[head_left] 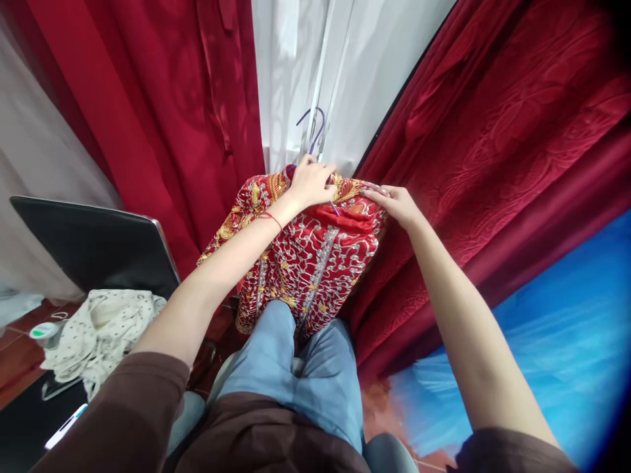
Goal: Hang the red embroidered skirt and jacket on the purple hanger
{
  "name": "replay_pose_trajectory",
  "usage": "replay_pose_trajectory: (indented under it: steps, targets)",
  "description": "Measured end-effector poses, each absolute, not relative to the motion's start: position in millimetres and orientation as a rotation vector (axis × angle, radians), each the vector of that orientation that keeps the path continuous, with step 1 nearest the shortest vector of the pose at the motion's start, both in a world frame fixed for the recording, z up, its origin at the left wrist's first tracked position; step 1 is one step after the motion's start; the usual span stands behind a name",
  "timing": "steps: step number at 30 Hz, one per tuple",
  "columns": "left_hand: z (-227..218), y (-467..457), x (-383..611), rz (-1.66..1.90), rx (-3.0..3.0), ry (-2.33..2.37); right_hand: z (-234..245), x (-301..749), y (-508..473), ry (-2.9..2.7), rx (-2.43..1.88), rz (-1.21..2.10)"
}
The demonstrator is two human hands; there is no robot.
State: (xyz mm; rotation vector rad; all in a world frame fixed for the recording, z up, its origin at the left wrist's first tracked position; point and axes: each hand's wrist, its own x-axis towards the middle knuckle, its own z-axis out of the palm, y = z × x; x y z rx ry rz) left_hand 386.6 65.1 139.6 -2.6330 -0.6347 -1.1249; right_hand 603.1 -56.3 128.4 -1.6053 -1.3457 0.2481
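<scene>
One red embroidered garment: my left hand is covering part of its top, below a purple hanger hook; my right hand is gripping its edge. Red curtains are flanking it.

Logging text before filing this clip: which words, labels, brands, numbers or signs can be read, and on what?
No readable text.
Round container at left: green mark on top, any print too small to read.
Blue-and-white item below it: any print too blurred to read.
Embroidered red garment: patterns, no lettering visible.
</scene>
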Motion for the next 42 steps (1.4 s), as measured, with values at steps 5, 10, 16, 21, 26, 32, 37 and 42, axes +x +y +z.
replay_pose_trajectory:
  steps: [5, 10, 16, 21, 26, 32, 37, 42]
  targets:
    - [143.7, 70.8, 393.0, -1.116, -2.773, -0.687, 110.1, 595.7, -39.6, -1.370, -1.986, -0.341]
    - [131.7, 70.3, 401.5, -1.289, -2.706, -0.779, 101.7, 567.2, -27.8, -1.188, -2.150, -0.439]
    - [122.8, 64.7, 407.1, -1.404, -2.624, -0.868, 114.8, 545.5, -23.2, -1.292, -1.860, 0.351]
    - [119.6, 67.3, 403.4, -1.446, -2.629, -0.848, 117.5, 535.6, -14.0, -1.327, -1.725, 0.572]
    - [118.3, 70.4, 401.4, -1.439, -2.625, -0.845, 122.5, 531.5, -4.6, -1.444, -1.886, 0.428]
    - [117.9, 64.7, 402.4, -1.369, -2.613, -0.812, 124.9, 519.2, 2.8, -1.284, -2.346, 0.021]
    - [121.0, 54.8, 394.0, -1.315, -2.626, -0.820, 125.0, 541.1, -3.6, -1.181, -2.457, -0.040]
    - [121.5, 51.7, 386.8, -1.359, -2.637, -0.828, 86.9, 577.8, -47.3, -1.308, -2.158, -0.034]
